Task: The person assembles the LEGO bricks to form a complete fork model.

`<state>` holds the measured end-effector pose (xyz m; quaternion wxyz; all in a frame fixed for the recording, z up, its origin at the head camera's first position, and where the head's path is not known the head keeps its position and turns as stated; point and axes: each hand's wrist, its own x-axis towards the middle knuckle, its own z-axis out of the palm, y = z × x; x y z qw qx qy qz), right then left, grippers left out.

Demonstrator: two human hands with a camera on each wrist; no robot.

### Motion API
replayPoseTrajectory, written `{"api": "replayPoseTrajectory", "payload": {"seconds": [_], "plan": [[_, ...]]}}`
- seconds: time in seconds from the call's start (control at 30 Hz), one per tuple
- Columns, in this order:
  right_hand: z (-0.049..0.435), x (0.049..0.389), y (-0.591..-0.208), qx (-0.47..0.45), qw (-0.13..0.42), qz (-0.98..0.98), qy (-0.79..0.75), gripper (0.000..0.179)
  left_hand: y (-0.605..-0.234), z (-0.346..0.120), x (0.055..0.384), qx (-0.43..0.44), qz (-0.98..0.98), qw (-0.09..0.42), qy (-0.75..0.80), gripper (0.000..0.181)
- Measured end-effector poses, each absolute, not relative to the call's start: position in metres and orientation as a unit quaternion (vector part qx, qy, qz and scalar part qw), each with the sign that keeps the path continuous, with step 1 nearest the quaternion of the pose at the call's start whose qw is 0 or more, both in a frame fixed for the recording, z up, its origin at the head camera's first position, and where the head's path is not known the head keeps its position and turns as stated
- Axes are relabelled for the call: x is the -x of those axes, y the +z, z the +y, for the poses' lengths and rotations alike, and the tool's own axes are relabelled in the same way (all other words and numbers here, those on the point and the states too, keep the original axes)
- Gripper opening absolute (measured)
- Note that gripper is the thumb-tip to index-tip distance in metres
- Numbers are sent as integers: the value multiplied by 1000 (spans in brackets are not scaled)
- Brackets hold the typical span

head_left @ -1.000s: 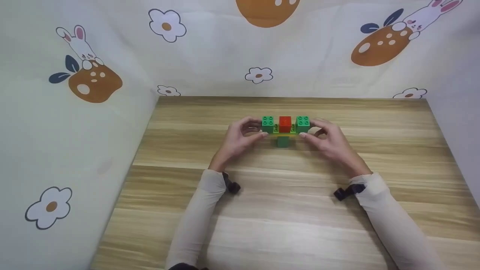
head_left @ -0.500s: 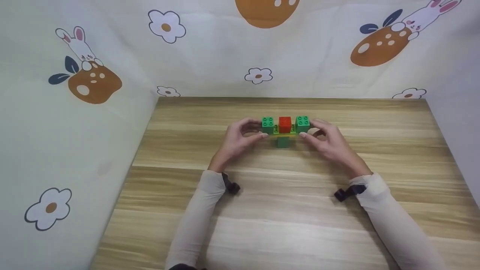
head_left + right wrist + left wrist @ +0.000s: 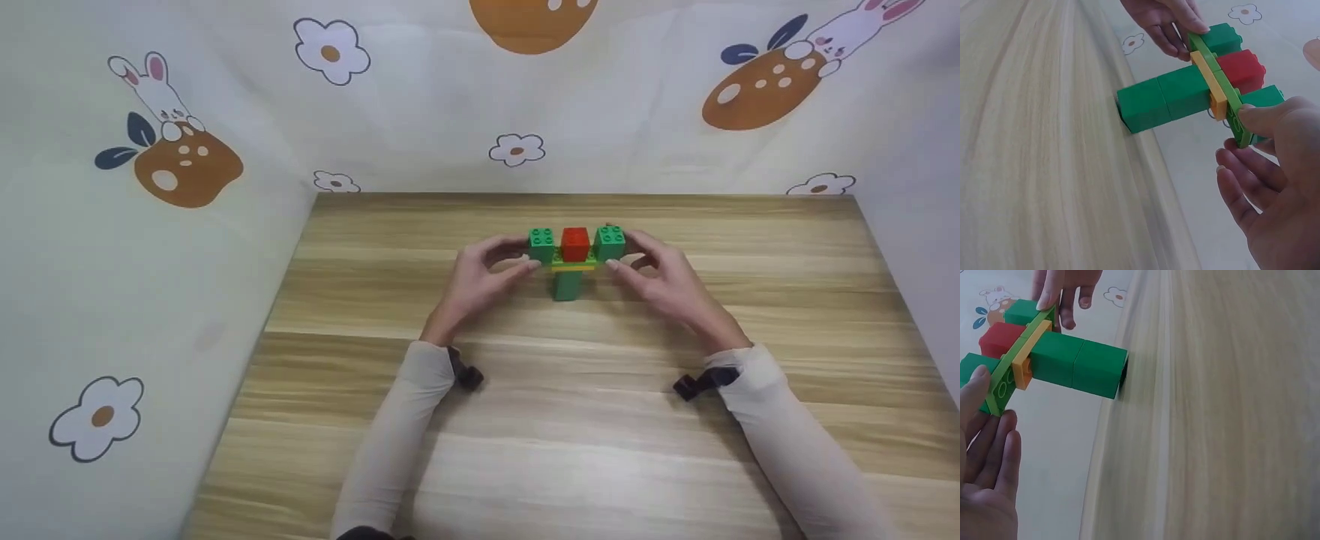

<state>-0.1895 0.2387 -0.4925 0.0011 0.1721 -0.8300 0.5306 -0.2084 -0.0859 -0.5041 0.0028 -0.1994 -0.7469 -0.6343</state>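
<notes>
Between both hands stands a toy-brick build. Its column is two stacked green bricks [image 3: 1078, 364]; an orange plate [image 3: 1023, 371] and longer lime-green plates [image 3: 1230, 93] top it. A red brick [image 3: 575, 244] sits mid-way on the lime plates, with a green brick [image 3: 541, 247] at the left end and another green brick [image 3: 610, 244] at the right end. My left hand [image 3: 484, 274] pinches the left end, thumb on the near side; my right hand [image 3: 666, 279] pinches the right end likewise. A dark gap or shadow shows under the column's foot; whether it touches the table, I cannot tell.
The wood-grain table [image 3: 570, 435] reaches back to a pale wall cloth [image 3: 420, 112] printed with flowers, rabbits and orange shapes. Side walls of the same pale material rise at left and right. Black wrist cameras [image 3: 466, 375] sit on both sleeves.
Over the last half second both hands and the brick build have shifted slightly right and up in the head view, and more of the green column shows. The grip looks the same.
</notes>
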Motion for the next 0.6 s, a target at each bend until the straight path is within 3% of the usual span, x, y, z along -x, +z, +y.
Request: {"api": "replayPoseTrajectory", "payload": {"seconds": [0.27, 0.6], "plan": [[242, 188, -490, -157, 5, -826, 541, 68, -501, -79, 207, 186, -729, 4, -658, 48], [244, 193, -494, -165, -9, -832, 530, 60, -507, -76, 208, 204, -748, 17, -631, 54]]}}
